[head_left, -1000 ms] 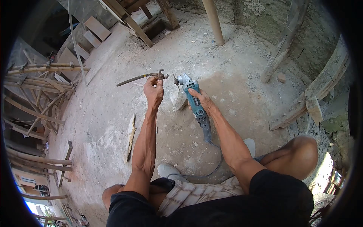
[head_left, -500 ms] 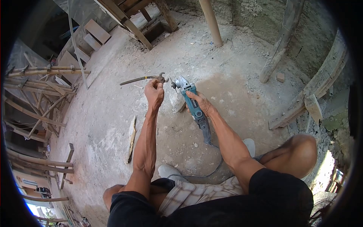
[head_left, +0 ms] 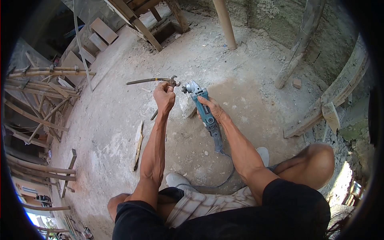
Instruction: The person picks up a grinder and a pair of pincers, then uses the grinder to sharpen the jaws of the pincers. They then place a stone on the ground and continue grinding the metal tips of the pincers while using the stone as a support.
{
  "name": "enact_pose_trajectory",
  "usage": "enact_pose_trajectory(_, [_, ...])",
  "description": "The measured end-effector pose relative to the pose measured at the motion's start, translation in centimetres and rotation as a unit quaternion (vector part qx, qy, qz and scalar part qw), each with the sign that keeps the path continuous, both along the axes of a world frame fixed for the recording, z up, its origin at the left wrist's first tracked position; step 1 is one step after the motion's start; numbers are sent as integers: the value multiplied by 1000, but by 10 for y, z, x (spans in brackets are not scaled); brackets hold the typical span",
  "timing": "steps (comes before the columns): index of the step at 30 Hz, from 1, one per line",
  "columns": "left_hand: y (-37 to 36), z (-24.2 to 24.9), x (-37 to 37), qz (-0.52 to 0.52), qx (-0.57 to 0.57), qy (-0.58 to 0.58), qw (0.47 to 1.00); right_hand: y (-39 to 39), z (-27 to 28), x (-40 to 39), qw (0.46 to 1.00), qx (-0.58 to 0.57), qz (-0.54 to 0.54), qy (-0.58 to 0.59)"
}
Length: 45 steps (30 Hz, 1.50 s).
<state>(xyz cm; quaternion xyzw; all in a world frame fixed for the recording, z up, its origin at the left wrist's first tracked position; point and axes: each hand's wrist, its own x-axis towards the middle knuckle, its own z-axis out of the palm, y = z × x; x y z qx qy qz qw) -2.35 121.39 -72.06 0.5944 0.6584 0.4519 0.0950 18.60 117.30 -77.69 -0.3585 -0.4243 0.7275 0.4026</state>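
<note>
Near the middle, my right hand [head_left: 212, 109] wraps round the teal body of an angle grinder [head_left: 208, 118], its metal head pointing up and left. The grinder's cord runs down towards my legs. Just left of its head, my left hand [head_left: 164, 97] is closed in a pinch at a tool with rusty jaws and a long dark handle [head_left: 143, 81]. The jaws show above my fingers, close to the grinder's spindle but apart from it. How my fingers hold the tool underneath is hidden.
A split wood strip [head_left: 137, 147] lies on the concrete floor at the left. Bamboo poles [head_left: 44, 74] are stacked at the far left. Wooden posts [head_left: 226, 25] and a heavy beam [head_left: 328, 100] stand at the back and right. A brick piece [head_left: 297, 83] lies near a post.
The rusty jaws in my left hand have turned slightly and sit a little further from the grinder's head. A dark rod end now shows beside my left wrist. My right hand keeps its grip.
</note>
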Motion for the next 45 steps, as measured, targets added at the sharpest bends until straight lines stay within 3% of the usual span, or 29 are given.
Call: enact_pose_trajectory(45, [-1, -4, -1, -7, 13, 24, 1000, -1, -3, -3, 1000, -7, -13, -12])
